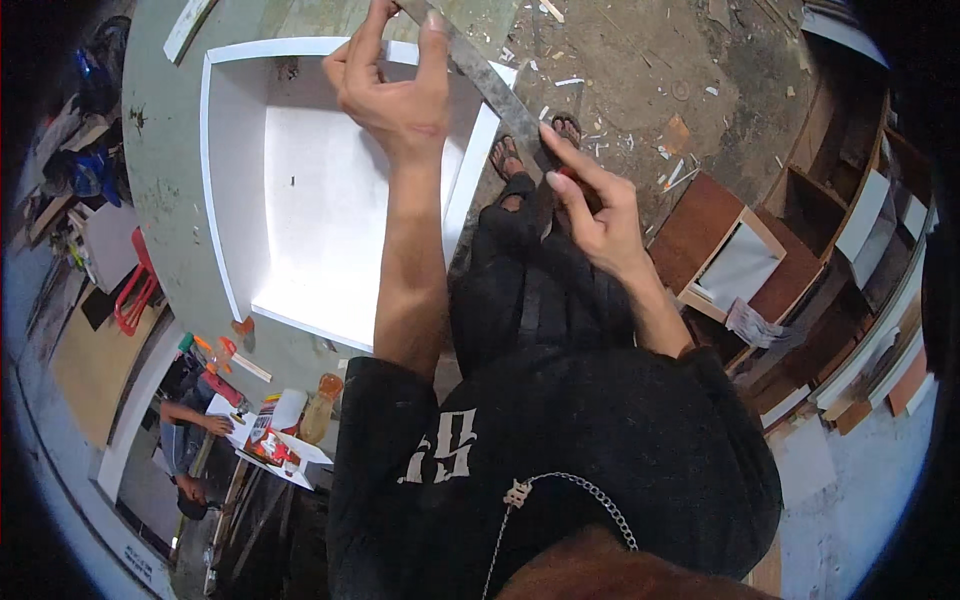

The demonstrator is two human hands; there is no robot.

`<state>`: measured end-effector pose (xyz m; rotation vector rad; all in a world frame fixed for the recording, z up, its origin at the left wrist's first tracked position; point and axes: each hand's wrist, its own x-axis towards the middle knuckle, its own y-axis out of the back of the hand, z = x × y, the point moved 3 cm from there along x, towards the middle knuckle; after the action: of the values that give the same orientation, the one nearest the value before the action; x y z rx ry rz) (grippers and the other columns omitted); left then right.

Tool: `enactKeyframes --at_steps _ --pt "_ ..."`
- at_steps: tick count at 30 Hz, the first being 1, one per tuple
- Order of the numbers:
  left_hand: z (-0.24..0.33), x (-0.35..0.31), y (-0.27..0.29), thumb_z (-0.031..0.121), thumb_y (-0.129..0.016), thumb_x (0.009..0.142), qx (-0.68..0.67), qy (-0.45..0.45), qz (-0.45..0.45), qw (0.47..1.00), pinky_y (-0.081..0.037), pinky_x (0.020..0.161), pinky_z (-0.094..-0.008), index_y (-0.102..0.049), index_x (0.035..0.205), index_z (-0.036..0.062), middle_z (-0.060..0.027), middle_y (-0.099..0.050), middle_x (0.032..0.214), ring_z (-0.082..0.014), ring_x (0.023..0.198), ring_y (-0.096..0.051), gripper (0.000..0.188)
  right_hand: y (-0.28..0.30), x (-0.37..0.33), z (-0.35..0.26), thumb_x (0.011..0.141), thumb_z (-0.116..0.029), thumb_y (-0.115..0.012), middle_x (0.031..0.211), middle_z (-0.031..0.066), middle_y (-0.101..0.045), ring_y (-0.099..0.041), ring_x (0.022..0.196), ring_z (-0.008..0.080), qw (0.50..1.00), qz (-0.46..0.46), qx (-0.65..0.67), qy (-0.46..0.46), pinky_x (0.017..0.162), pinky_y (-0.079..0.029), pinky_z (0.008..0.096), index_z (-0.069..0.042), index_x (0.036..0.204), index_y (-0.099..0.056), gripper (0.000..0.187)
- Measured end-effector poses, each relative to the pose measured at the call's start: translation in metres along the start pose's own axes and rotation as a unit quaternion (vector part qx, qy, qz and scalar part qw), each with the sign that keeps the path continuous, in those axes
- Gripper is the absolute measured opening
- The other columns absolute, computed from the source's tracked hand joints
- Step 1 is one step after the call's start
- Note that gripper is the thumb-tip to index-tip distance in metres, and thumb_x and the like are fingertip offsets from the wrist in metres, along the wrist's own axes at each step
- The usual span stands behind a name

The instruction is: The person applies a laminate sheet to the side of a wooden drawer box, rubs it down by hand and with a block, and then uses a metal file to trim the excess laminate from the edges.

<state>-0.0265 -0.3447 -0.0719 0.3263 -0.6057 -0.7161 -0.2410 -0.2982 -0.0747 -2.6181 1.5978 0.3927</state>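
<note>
Both hands hold a long, flat, grey metal file [490,85], which runs slantwise over the corner of an open white box [205,160]. My left hand [395,105] is above the box, thumb and fingers closed on the file's far end. Closer to my body, my right hand [605,215] grips the near end, where a bit of red shows between the fingers. The file lies close to the box's right rim; whether it touches is unclear. My left forearm covers part of the box's white inside.
The box sits on a greenish table [165,190]. A white strip [188,28] lies at its far left. White chips litter the floor [650,60]. Wooden cabinet parts [740,240] stand at right. Another person's hand [217,425] is at lower left, near bottles [322,408].
</note>
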Motion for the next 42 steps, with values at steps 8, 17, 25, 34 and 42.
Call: enactKeyframes --at_steps 8,17,25,34,42 --pt "0.024 -0.002 -0.002 0.014 -0.078 0.073 0.018 -0.039 -0.145 0.988 -0.038 0.055 -0.0266 -0.066 0.117 0.0022 -0.0047 -0.070 0.096 -0.0099 0.063 -0.040 0.047 0.024 -0.029 0.017 0.093 -0.006 -0.056 0.070 -0.0004 -0.060 -0.049 0.057 0.0045 0.997 0.011 0.021 -0.079 0.055 -0.042 0.0218 -0.012 0.133 -0.055 0.041" --pt "0.002 0.004 -0.008 0.015 -0.078 0.077 -0.173 0.056 -0.011 0.983 -0.025 0.041 -0.0167 -0.068 0.115 0.0048 -0.0055 -0.070 0.091 0.0012 0.048 -0.035 0.040 -0.007 -0.002 -0.002 0.090 -0.003 -0.058 0.090 0.0083 -0.069 -0.053 0.062 0.0052 0.996 0.045 -0.044 0.055 0.062 -0.045 0.0214 -0.008 0.132 -0.055 0.043" --pt "0.024 -0.001 -0.003 0.013 -0.078 0.076 -0.054 0.082 -0.157 0.983 -0.025 0.041 -0.0174 -0.065 0.118 0.0026 -0.0067 -0.071 0.092 0.0022 0.047 -0.033 0.046 0.012 -0.027 0.010 0.090 -0.003 -0.058 0.089 0.0107 -0.070 -0.047 0.058 0.0058 0.998 0.044 -0.003 -0.043 0.058 -0.044 0.0227 -0.008 0.132 -0.055 0.043" --pt "0.030 0.012 -0.001 0.012 -0.075 0.076 -0.029 0.105 -0.141 0.984 -0.025 0.041 -0.0219 -0.063 0.124 0.0054 0.0025 -0.060 0.069 -0.0011 0.048 -0.027 0.050 0.005 -0.005 -0.001 0.091 -0.006 -0.058 0.093 0.0105 -0.072 -0.052 0.058 0.0069 0.999 0.033 0.015 -0.040 0.058 -0.045 0.0225 -0.011 0.132 -0.056 0.041" --pt "0.010 0.021 0.010 0.008 -0.077 0.073 -0.037 0.102 -0.149 0.983 -0.025 0.041 -0.0187 -0.064 0.122 0.0040 -0.0027 -0.070 0.090 0.0012 0.047 -0.027 0.051 -0.012 -0.006 -0.002 0.090 -0.003 -0.058 0.088 0.0133 -0.071 -0.052 0.060 0.0092 0.996 0.040 -0.072 0.041 0.061 -0.045 0.0239 -0.008 0.131 -0.056 0.042"
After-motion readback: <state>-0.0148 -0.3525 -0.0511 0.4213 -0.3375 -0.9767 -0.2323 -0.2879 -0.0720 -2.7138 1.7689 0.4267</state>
